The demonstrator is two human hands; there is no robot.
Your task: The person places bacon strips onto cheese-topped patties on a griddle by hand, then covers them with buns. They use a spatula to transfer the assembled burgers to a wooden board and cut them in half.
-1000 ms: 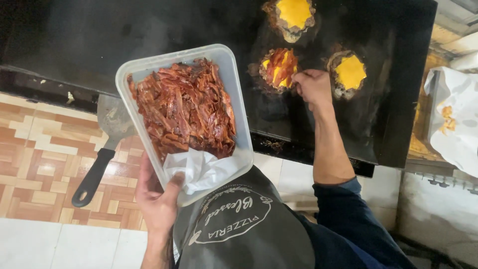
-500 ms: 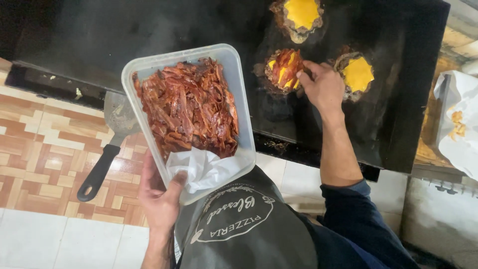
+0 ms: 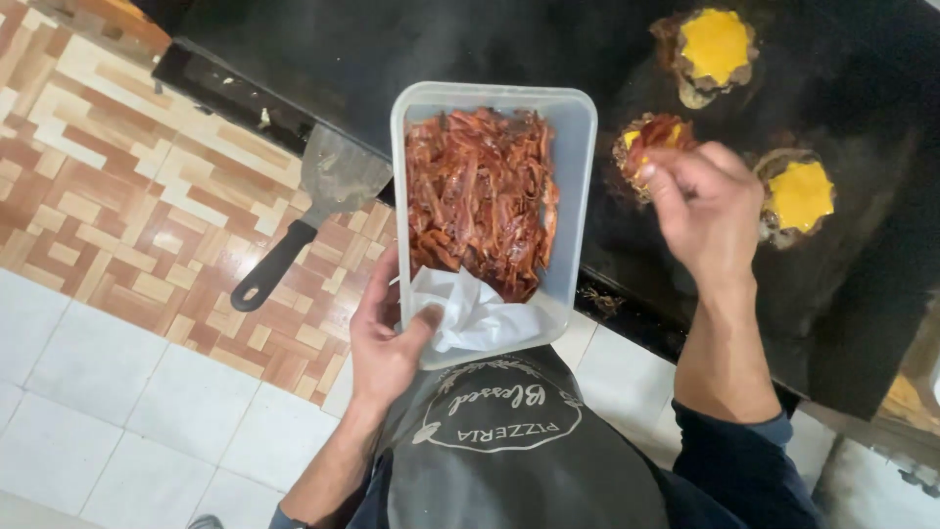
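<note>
Topping step, it seems: the left hand [image 3: 384, 345] grips the clear tray of bacon strips [image 3: 482, 196] over the griddle's [image 3: 411, 49] front edge, while the right hand [image 3: 700, 201] pinches bacon onto the middle patty [image 3: 638, 137]. Next calls for releasing it squarely there.

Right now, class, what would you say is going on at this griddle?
A person stands over a black flat griddle. Their left hand holds a clear rectangular plastic tub of reddish bacon strips, thumb on the white paper lining. Their right hand is at the middle burger patty, which carries bacon; two cheese-topped patties sit nearby. A metal spatula rests at the griddle's edge.
</note>
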